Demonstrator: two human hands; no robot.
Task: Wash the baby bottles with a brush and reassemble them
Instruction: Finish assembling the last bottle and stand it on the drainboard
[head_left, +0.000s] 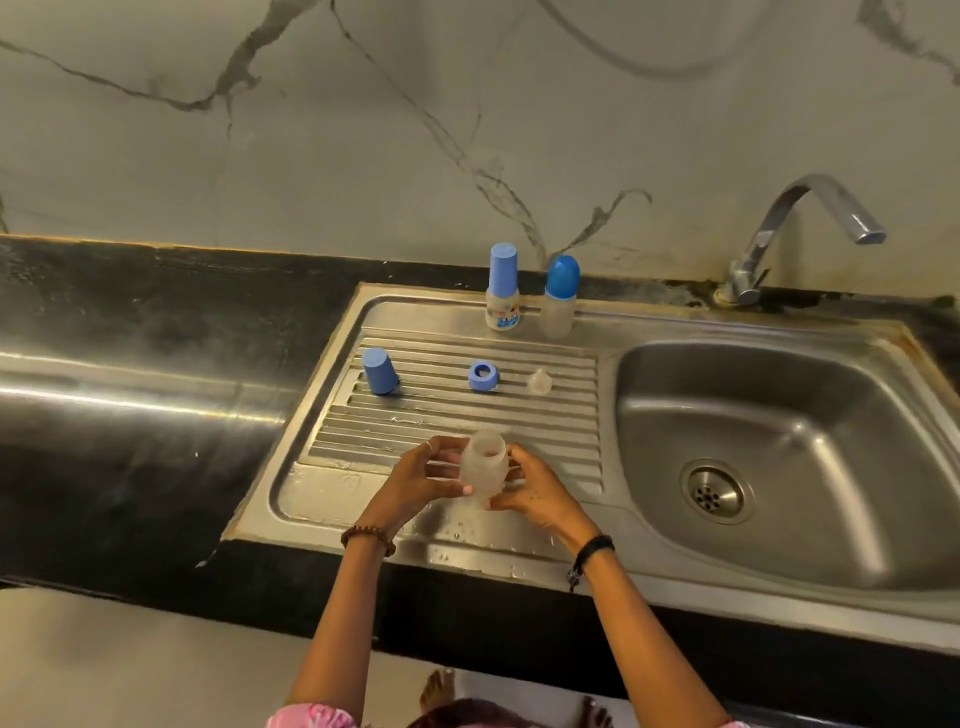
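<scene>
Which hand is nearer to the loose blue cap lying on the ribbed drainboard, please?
Left. The left hand grips the open bottle directly below-right of the blue cap; the right hand grips the bottle's far side, farther away.

The printed label on the capped bottle (502, 301) is too blurred to read

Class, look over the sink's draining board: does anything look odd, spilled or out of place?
Nothing is damaged. Water droplets dot the steel draining board's front edge, and the light blue bottle cap stands tilted across the ridges.
</scene>
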